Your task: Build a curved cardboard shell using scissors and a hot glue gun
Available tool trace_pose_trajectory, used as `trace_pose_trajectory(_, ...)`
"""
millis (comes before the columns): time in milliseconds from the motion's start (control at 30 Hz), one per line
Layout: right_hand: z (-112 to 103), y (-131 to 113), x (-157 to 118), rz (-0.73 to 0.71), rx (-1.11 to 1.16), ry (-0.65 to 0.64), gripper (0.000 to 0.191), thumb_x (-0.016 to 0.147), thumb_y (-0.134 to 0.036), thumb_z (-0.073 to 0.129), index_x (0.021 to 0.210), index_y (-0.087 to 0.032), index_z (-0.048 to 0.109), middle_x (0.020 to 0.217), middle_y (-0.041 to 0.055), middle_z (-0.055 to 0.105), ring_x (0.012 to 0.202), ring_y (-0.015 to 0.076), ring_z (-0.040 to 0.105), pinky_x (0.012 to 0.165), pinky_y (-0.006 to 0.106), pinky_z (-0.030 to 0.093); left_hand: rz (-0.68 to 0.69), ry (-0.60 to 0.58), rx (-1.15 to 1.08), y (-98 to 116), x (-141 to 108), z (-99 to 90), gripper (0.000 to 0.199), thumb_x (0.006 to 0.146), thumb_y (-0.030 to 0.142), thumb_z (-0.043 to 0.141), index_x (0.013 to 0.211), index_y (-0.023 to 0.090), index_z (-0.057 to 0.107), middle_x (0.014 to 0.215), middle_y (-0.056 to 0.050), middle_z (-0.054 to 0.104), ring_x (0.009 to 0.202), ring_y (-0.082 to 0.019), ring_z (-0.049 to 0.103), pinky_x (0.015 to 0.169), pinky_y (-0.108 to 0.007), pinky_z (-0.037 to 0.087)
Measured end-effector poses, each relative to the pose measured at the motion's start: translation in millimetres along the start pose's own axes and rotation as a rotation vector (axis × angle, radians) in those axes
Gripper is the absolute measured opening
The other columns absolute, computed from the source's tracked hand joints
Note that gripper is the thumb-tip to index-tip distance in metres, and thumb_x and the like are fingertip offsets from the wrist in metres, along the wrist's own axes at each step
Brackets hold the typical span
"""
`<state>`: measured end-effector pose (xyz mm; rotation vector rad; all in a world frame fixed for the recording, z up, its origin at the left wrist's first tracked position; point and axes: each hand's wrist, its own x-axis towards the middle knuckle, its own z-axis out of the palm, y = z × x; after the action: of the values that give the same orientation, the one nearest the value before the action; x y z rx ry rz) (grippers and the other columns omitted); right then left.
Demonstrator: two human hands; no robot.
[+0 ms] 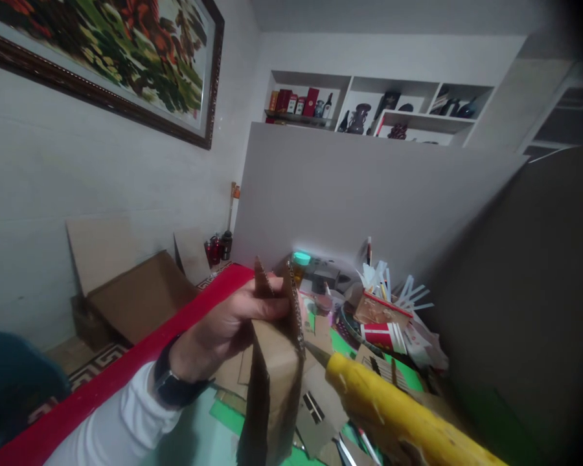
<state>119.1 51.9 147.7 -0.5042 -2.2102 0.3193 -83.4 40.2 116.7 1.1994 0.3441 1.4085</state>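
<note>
left hand (230, 323) is pinching the folded cardboard (280, 372) up above some scraps (329, 396), yellow tool (383, 404) pointing at its edge. can't see the right hand so no clue about its grip. imo keep that pinch steady, go slow.

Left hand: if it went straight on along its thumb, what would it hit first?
Probably the raised right-hand flap of the folded cardboard that the left hand holds: the thumb tip looks right up against it. Contact and depth are hard to judge.
</note>
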Motion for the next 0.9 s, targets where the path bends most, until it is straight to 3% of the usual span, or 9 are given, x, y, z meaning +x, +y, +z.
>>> trace_pose_trajectory(133,19,4,19,0.025,0.043,-0.036,0.030,0.089,-0.048,0.051,0.095,-0.030,0.075,0.081,0.0064,0.070,0.077,0.0194,0.068,0.051,0.027,0.047,-0.003,0.004,-0.006,0,-1,0.5,0.013,0.082,0.024,0.069,0.077,0.012,0.067,0.072,-0.004,0.061,0.067,-0.014,0.061,0.065,-0.025,0.046)
trace_pose_trajectory(267,33,1,30,0.039,0.108,-0.072,0.035,0.093,-0.024,0.046,0.068,-0.027,0.070,0.075,0.0046,0.068,0.079,0.0153,0.068,0.072,0.024,0.055,0.002,0.003,0.009,1,-1,-0.7,0.013,0.081,0.024,0.071,0.078,0.012,0.069,0.072,-0.004,0.063,0.065,-0.015,0.063,0.063,-0.026,0.046)
trace_pose_trajectory(333,38,1,34,0.044,0.136,-0.086,0.039,0.091,-0.014,0.043,0.063,-0.026,0.067,0.072,0.0030,0.068,0.078,0.0143,0.068,0.080,0.023,0.056,0.004,0.003,0.014,1,0,-1.3,0.014,0.080,0.025,0.072,0.076,0.012,0.069,0.072,-0.004,0.064,0.065,-0.015,0.064,0.063,-0.026,0.047)
trace_pose_trajectory(567,43,8,34,0.091,0.293,-0.113,0.030,0.093,-0.011,0.046,0.084,-0.025,0.070,0.077,0.0026,0.071,0.070,0.0175,0.071,0.075,0.025,0.061,0.004,0.000,0.009,2,0,-1.5,0.014,0.081,0.027,0.072,0.077,0.013,0.071,0.069,-0.004,0.067,0.062,-0.016,0.065,0.061,-0.027,0.047)
trace_pose_trajectory(733,46,12,39,0.068,0.318,-0.093,0.033,0.090,-0.012,0.054,0.063,-0.027,0.065,0.064,-0.0007,0.067,0.075,0.0182,0.071,0.085,0.025,0.058,0.007,-0.003,-0.003,2,0,0.2,0.013,0.080,0.025,0.072,0.076,0.012,0.070,0.070,-0.005,0.067,0.063,-0.016,0.066,0.062,-0.027,0.048)
trace_pose_trajectory(833,49,12,42,0.029,0.243,-0.056,0.041,0.084,-0.006,0.054,0.047,-0.026,0.054,0.056,-0.0025,0.062,0.074,0.0151,0.070,0.084,0.021,0.057,0.003,-0.002,-0.017,1,0,1.6,0.014,0.078,0.026,0.074,0.075,0.012,0.070,0.069,-0.003,0.064,0.061,-0.015,0.064,0.061,-0.026,0.047)
trace_pose_trajectory(900,50,10,45,0.032,0.165,-0.003,0.040,0.083,-0.006,0.055,0.048,-0.025,0.055,0.055,-0.0019,0.060,0.078,0.0166,0.070,0.081,0.022,0.057,-0.005,0.007,-0.026,-1,1,2.1,0.013,0.078,0.025,0.073,0.076,0.013,0.070,0.069,-0.003,0.064,0.061,-0.015,0.063,0.062,-0.025,0.048)
